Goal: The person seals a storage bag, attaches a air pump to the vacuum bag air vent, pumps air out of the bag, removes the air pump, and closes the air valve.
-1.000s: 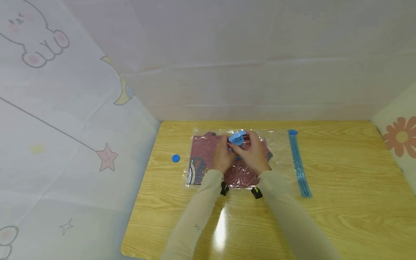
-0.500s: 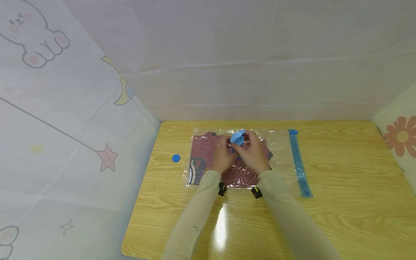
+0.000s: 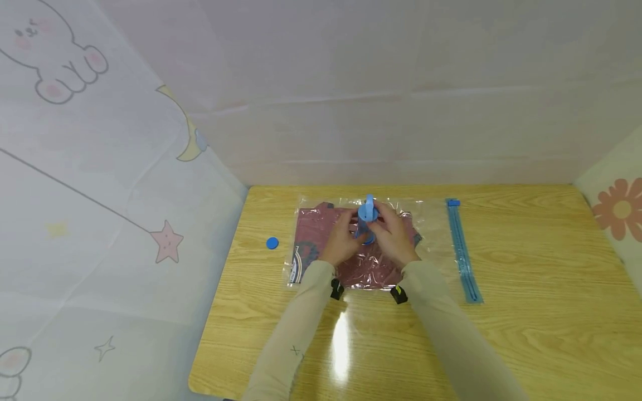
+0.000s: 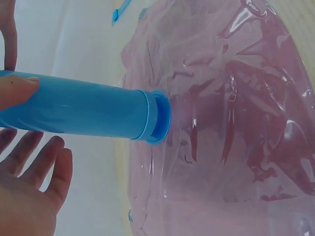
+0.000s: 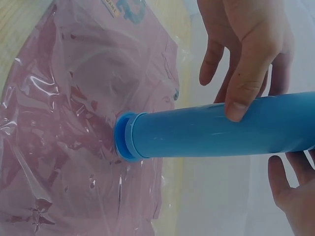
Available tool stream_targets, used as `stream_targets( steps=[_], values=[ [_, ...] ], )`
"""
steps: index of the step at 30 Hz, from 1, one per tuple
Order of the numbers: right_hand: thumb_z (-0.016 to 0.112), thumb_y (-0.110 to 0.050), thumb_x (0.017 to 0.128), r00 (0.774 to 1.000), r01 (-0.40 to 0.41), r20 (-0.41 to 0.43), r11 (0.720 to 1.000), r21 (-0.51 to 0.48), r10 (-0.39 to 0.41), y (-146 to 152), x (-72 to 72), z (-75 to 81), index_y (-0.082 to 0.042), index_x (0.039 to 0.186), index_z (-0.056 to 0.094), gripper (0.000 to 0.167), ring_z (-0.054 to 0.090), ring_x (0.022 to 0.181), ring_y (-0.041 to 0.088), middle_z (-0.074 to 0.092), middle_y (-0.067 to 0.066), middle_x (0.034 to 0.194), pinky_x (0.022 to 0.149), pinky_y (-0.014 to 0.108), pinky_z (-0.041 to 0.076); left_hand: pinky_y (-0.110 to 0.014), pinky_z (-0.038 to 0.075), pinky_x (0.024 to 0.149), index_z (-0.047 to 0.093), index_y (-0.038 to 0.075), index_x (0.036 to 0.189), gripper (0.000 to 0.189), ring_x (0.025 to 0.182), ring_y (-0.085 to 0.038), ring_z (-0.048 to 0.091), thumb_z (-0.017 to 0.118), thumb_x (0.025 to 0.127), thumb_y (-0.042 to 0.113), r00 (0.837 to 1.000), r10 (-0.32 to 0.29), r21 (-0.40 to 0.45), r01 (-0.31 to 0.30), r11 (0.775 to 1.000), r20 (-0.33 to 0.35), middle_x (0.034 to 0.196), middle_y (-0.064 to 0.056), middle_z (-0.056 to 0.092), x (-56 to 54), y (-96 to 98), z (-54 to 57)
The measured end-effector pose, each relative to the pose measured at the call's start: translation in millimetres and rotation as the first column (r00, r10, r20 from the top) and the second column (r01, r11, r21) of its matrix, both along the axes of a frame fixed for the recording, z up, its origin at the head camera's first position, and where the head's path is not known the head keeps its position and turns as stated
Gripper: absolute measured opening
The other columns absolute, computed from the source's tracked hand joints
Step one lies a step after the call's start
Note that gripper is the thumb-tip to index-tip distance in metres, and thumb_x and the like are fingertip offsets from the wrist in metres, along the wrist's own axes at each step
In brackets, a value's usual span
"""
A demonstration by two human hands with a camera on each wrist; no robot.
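A blue hand pump (image 4: 93, 108) stands upright over the clear storage bag (image 3: 433, 234), its lower end at the blue valve ring (image 5: 122, 137). Folded maroon clothing (image 3: 363, 273) fills most of the bag. On the right of the barrel, my right hand (image 3: 396, 239) grips the upper part just below the blue handle (image 3: 369, 206). My left hand (image 3: 341, 245) is on the other side, its thumb touching the barrel in the right wrist view. Its fingers are spread and stand off the barrel in the left wrist view.
On the wooden table (image 3: 526, 256), a round blue cap (image 3: 272, 243) lies left of the bag. The bag's blue zip strip (image 3: 463, 256) runs down its right end, with a blue slider (image 3: 453, 203) at the far corner. A patterned wall (image 3: 321, 139) rises behind the table.
The pump's handle has turned from slanting across to pointing straight away from me. My left hand has shifted slightly left and its fingers have loosened from the barrel.
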State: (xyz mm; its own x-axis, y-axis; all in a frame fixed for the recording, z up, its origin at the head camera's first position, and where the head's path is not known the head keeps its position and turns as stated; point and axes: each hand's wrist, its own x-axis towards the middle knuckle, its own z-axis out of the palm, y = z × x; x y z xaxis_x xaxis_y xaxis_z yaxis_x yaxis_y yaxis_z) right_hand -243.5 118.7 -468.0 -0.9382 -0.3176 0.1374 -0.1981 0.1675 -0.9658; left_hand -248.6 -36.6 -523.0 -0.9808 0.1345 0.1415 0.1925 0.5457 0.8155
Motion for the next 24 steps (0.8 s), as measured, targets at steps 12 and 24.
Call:
stream_targets(
  steps=[12,24],
  values=[
    [0.055,-0.017,0.097,1.0,0.013,-0.004,0.999,-0.032,-0.013,-1,-0.9,-7.8,-0.008,0.148,0.033,0.056,0.044,0.132,0.034,0.041,0.015,0.147,0.111,0.048,0.039,-0.043,0.051,0.098,0.046,0.01,0.138,0.056,0.122,-0.026,0.056,0.07,0.087,0.014,1.0,0.003,-0.02,-0.003,1.0,0.011,0.132,-0.01,0.058,0.2,-0.1,3.6],
    [0.074,-0.028,0.086,0.995,0.098,-0.034,0.994,0.051,-0.096,-5,-2.3,-8.1,-0.001,0.135,0.043,0.064,0.049,0.119,0.03,0.049,0.015,0.13,0.104,0.048,0.042,-0.03,0.052,0.082,0.049,0.007,0.124,0.049,0.095,-0.018,0.059,0.073,0.084,0.019,0.986,0.169,-0.03,-0.169,0.985,0.002,0.113,-0.008,0.059,0.5,10.7,0.1]
  ],
)
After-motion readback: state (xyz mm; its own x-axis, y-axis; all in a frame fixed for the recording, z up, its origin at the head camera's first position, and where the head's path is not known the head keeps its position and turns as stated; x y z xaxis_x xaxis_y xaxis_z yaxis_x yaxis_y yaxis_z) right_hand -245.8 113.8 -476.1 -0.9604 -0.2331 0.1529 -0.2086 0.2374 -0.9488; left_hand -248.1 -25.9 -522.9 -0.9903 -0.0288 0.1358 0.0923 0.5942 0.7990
